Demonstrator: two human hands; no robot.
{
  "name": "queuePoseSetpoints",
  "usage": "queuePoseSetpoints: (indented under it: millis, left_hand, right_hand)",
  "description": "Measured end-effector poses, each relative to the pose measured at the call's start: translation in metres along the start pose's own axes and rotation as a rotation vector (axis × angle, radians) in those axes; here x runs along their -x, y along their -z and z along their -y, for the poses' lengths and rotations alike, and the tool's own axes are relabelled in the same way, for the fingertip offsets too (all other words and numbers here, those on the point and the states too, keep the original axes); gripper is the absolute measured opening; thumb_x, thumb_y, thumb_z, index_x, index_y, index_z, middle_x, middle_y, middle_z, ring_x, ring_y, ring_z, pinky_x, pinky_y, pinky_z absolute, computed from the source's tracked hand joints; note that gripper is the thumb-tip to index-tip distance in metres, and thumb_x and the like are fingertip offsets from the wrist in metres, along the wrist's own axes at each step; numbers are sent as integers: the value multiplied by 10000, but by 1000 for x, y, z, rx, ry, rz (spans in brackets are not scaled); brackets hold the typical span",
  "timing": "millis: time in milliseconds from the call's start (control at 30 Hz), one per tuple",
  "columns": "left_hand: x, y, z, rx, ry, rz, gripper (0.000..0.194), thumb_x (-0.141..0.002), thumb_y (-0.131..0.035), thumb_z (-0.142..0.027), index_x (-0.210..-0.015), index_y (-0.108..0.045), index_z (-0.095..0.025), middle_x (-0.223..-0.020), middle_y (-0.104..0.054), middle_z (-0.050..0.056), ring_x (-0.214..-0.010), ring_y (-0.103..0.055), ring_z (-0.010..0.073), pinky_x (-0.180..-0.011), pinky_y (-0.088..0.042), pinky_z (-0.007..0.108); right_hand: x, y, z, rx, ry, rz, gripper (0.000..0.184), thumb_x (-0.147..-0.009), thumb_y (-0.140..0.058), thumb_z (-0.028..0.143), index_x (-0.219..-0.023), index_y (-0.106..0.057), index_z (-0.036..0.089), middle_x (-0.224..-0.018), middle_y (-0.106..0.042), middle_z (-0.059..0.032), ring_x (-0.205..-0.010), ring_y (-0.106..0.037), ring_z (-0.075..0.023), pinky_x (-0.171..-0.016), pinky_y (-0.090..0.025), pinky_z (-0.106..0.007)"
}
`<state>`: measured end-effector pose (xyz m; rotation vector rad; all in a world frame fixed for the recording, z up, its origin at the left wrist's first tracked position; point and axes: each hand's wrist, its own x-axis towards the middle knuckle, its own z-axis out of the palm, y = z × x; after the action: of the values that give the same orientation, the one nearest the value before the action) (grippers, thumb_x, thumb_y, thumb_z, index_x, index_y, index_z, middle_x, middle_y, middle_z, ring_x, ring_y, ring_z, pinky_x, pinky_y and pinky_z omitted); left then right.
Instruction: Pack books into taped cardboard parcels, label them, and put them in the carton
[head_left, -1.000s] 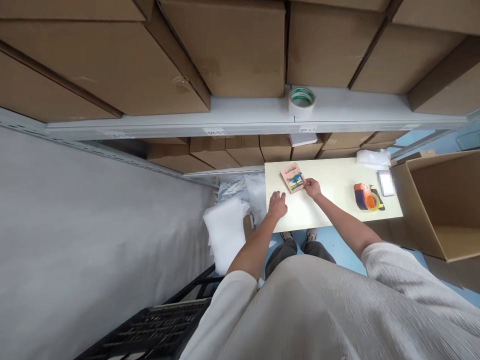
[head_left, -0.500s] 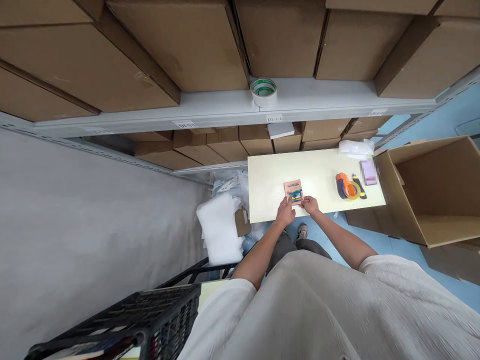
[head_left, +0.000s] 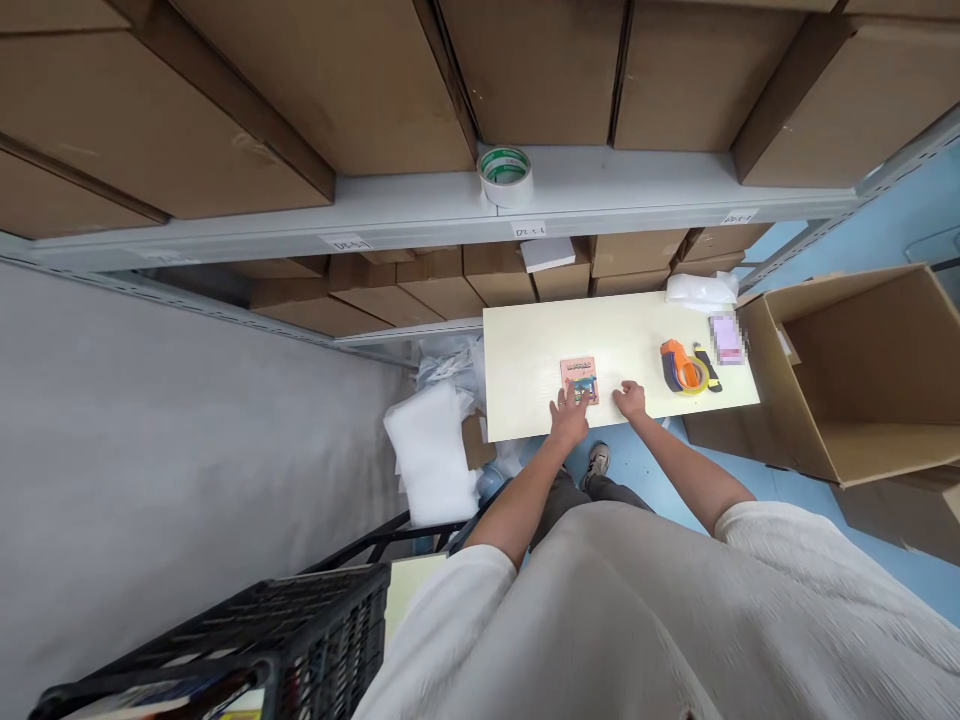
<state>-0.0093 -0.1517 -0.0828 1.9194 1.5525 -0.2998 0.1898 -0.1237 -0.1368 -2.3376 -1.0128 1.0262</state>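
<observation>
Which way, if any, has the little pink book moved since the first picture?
Yes: judged against the table, the pink book has shifted toward the near edge and rightward, away from the left edge, and lies squarer now.

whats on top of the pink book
The left hand lies over the lower part of the pink book. Its upper cover shows; whatever is printed under that hand cannot be seen.

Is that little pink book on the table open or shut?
Shut. The pink book lies flat on the table, its illustrated cover facing up, partly beneath the left hand; no spread pages show.
</observation>
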Motion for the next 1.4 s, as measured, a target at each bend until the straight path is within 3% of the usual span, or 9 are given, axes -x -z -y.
queuePoseSetpoints:
  millis: [167, 300, 500, 833, 967, 1100, 1233, 1400]
  left_hand:
    - [-19, 1, -11, -24, -104, 30, 834, -996, -640, -320, -1747, -288, -407, -1887, 34, 61, -1721, 16, 446, -1299, -189, 798]
    - [-22, -8, -4, 29, -146, 9, 835, -962, -676, -254, -1716, -361, -425, -1887, -9, 61, -1710, -71, 466, -1287, -203, 818]
    - [-15, -14, 1, 48, -206, -39, 820, -938, -641, -153, -1685, -420, -409, -1885, -68, 65, -1691, -172, 444, -1296, -199, 802]
    - [-6, -19, 7, 42, -179, -54, 835, -925, -691, -200, -1695, -415, -364, -1877, -81, 105, -1676, -189, 454, -1293, -224, 765]
    - [-3, -17, 11, 25, -199, -40, 903, -899, -688, -174, -1720, -356, -345, -1878, -75, 115, -1677, -200, 440, -1301, -240, 730]
    - [4, -14, 21, 38, -258, -43, 894, -906, -645, -165, -1730, -320, -282, -1856, -174, 149, -1678, -228, 402, -1323, -265, 656]
    - [10, -13, 33, 103, -303, -93, 845, -893, -595, -116, -1700, -372, -230, -1823, -271, 164, -1688, -233, 366, -1357, -238, 614]
    - [14, -11, 47, 204, -283, -147, 742, -904, -532, -94, -1633, -460, -214, -1709, -464, 153, -1626, -379, 303, -1338, -359, 532]
  right_hand:
    - [-6, -7, 1, 36, -34, -14, 272, -731, -741, 288, -993, -695, 233, -1103, -726, -94, -1081, -720, -281, -1005, -579, -397]
    - [-7, -8, 2, 6, -37, -11, 231, -728, -718, 280, -933, -612, 266, -956, -690, -37, -973, -699, -259, -942, -574, -385]
    - [-4, -7, 1, -104, 8, -37, 304, -711, -643, 234, -995, -546, 283, -826, -631, 15, -822, -653, -234, -865, -562, -361]
    - [3, 6, 11, -17, 12, 64, 365, -737, -590, 259, -1081, -696, 203, -918, -726, -47, -902, -704, -263, -914, -573, -375]
    - [10, 7, 17, -20, 82, 73, 348, -759, -582, 256, -1080, -712, 213, -916, -749, -45, -884, -693, -259, -846, -567, -345]
    - [22, -2, 30, 6, 225, 101, 399, -825, -566, 249, -1196, -709, 212, -987, -765, -59, -917, -703, -268, -858, -565, -348]
    - [32, -20, 45, 101, 359, 192, 403, -911, -543, 220, -1286, -691, 204, -1039, -768, -74, -950, -709, -259, -914, -557, -348]
    - [39, -42, 51, 195, 460, 287, 346, -942, -557, 183, -1252, -712, 202, -1130, -775, -99, -1055, -705, -257, -1006, -541, -347]
